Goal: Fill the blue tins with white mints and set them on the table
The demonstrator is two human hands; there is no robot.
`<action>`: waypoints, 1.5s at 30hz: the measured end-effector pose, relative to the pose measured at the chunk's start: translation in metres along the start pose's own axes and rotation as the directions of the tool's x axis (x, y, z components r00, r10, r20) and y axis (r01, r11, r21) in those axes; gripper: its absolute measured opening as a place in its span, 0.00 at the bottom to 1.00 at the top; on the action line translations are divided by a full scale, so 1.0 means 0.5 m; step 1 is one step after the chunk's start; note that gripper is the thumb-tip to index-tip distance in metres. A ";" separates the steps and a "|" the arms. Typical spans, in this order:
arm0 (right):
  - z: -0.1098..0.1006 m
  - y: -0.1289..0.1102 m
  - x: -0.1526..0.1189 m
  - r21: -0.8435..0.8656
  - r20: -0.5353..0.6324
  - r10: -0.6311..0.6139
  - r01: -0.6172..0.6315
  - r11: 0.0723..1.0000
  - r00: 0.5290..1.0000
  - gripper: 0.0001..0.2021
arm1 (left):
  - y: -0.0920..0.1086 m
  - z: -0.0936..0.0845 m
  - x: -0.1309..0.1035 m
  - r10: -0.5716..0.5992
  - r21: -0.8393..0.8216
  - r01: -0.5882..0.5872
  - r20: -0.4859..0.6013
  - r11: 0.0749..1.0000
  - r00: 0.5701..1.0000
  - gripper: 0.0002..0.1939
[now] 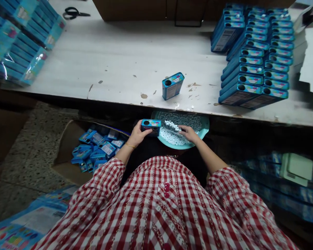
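Observation:
A small blue box (151, 127) with a dark round hole in its top is in my left hand (138, 134), its fingers wrapped round the left end. Just right of it lies a light-teal basin (205, 131) full of small pale balls (176, 139). Over the basin, my right hand (189, 133) has its fingers closed at the end of a heaped scoop of these balls (172, 125); the scoop itself is mostly hidden under them. Another blue box (173, 86) stands upright on the white table (114, 59), beyond the basin.
Rows of blue boxes (250, 80) stand at the table's right. Wrapped blue packs (23, 38) and black scissors (74, 13) are at the left. A carton (65, 152) of loose blue boxes (94, 149) sits below left. A brown carton (146, 9) is at the back.

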State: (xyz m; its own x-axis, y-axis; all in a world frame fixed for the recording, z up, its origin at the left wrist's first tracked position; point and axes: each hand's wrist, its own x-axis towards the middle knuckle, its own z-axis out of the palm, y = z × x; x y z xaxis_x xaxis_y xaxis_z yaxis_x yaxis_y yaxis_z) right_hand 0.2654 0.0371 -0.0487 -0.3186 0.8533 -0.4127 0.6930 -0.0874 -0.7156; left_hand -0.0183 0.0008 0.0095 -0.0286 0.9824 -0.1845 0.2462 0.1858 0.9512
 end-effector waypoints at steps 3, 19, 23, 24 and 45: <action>-0.054 -0.002 -0.053 0.048 -0.048 -0.051 0.053 0.997 0.998 0.21 | -0.001 0.025 0.024 0.029 0.046 -0.028 -0.031 0.999 0.999 0.22; -0.158 -0.250 -0.131 -0.732 0.101 0.055 0.036 0.680 0.993 0.17 | -0.007 0.174 0.041 0.157 0.489 -0.226 0.179 0.843 0.971 0.20; -0.148 -0.295 -0.133 -0.801 0.138 0.054 0.079 0.594 0.989 0.16 | -0.015 0.175 0.042 0.176 0.487 -0.241 0.177 0.840 0.968 0.20; -0.152 -0.297 -0.138 -0.806 0.133 0.038 0.086 0.586 0.990 0.16 | -0.017 0.173 0.043 0.179 0.476 -0.238 0.168 0.847 0.970 0.20; 0.081 -0.006 0.073 -0.202 0.015 0.124 -0.119 0.972 0.992 0.23 | -0.077 0.077 0.055 0.125 0.068 -0.112 -0.245 0.991 0.962 0.24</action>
State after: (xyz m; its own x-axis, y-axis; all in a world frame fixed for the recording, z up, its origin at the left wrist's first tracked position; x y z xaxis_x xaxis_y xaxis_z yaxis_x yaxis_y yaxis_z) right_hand 0.2255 0.0477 -0.0846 -0.2396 0.8283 -0.5065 0.8424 -0.0820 -0.5326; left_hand 0.0085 0.0198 -0.0419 -0.2337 0.9723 0.0022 0.3129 0.0731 0.9470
